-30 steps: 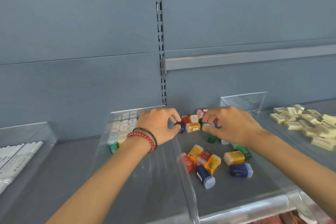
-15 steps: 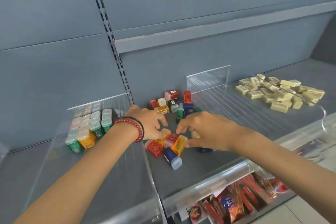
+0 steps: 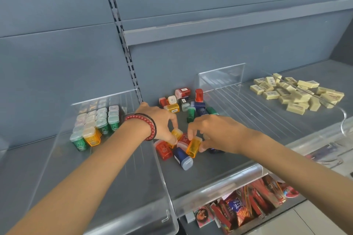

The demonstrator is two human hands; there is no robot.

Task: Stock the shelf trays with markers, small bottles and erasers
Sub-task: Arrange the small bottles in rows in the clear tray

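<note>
Two hands met over a cluster of small bottles lying loose on the shelf, toward its front edge. The left hand (image 3: 159, 120) curled finger and thumb round an amber bottle (image 3: 176, 134). The right hand (image 3: 215, 131) pinched an orange bottle (image 3: 193, 147) just beside it. A red bottle (image 3: 163, 149) and a blue bottle (image 3: 182, 157) lay touching that cluster on the front-edge side. More loose bottles (image 3: 183, 92) sat near the shelf's back edge. Upright bottles (image 3: 99, 120) filled the back left corner of the left tray (image 3: 133, 215), and erasers (image 3: 298, 94) lay heaped toward the shelf's right end.

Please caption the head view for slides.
Right hand pinches an orange bottle in the tray; left hand grips a second bottle.
</note>
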